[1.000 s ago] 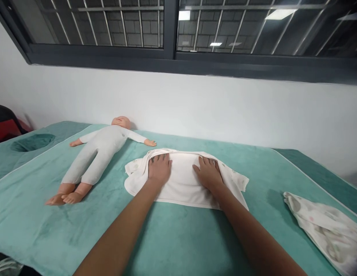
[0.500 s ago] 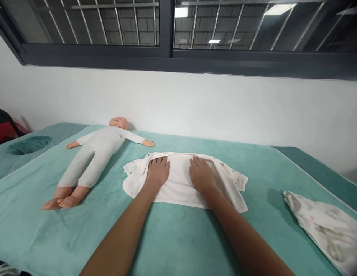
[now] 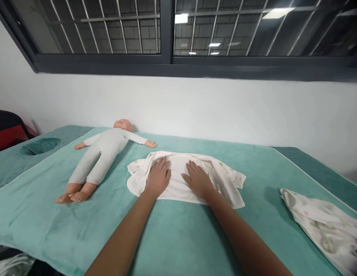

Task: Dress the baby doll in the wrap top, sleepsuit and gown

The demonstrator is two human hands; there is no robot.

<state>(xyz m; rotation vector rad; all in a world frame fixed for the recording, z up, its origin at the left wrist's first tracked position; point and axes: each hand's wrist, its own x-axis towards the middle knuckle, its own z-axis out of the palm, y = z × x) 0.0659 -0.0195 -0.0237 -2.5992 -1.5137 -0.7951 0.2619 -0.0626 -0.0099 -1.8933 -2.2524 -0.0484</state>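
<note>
A white baby garment [image 3: 224, 178] lies spread on the teal towel [image 3: 172, 237] in the middle. My left hand [image 3: 158, 177] rests flat on its left part, fingers stretched out. My right hand [image 3: 198, 179] lies flat on the garment's middle, fingers spread, a short gap from the left hand. Neither hand grips the cloth. A baby doll [image 3: 102, 155] in a pale suit lies on its back to the left, arms out, head toward the wall.
A second patterned cloth [image 3: 322, 224] lies crumpled at the right edge. A white wall and a dark-framed window rise behind the table. A darker teal cover with a round hole [image 3: 40, 146] sits far left, a red and black object [image 3: 7, 132] beyond it.
My right hand has slid left across the garment toward my left hand. The left hand has stayed nearly where it was. The view has shifted slightly.
</note>
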